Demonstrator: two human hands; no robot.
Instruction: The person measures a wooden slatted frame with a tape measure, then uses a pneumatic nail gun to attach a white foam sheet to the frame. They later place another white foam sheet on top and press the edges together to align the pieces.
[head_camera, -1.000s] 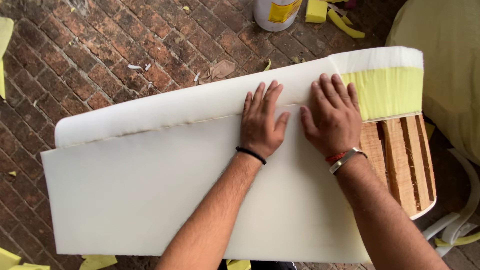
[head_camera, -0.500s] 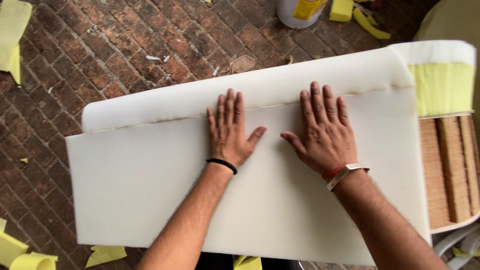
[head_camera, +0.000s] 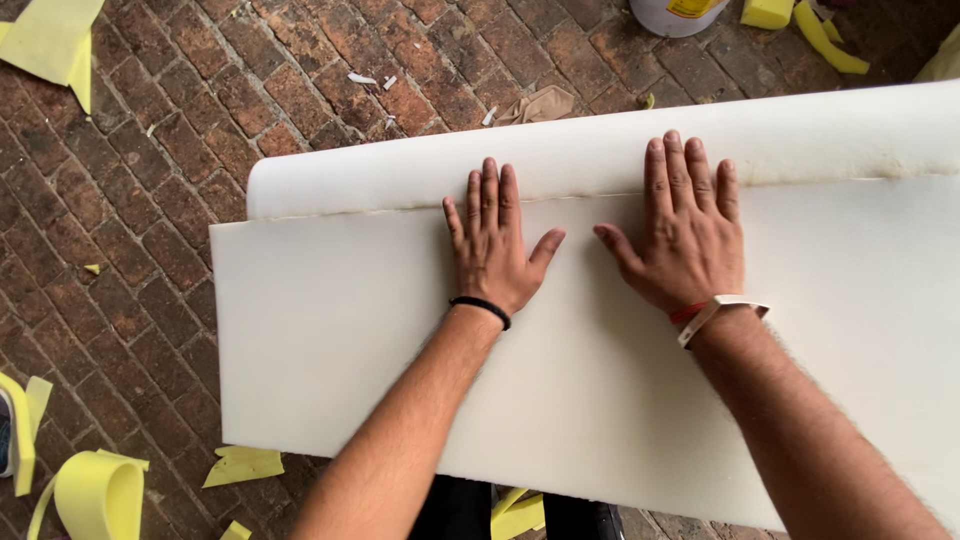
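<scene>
the brick floor (head_camera: 150, 200) spread under everything, littered with yellow foam scraps (head_camera: 90, 495) at the near left and far right. over it lay a big white foam sheet (head_camera: 340, 340), filling the middle and right of the view; its far part curved over in a rounded fold (head_camera: 380, 180), and a seam line ran along where fold met flat face. that fold looked already laid down along its whole visible length, and judging by the hands the pressing along the seam was about midway, with the stretch to the left untouched. the right hand (head_camera: 685, 240) and left hand (head_camera: 495, 250) lay flat on the sheet, fingers spread and grasping nothing, fingertips at the seam. a paint can (head_camera: 675, 12) stood at the far edge.
</scene>
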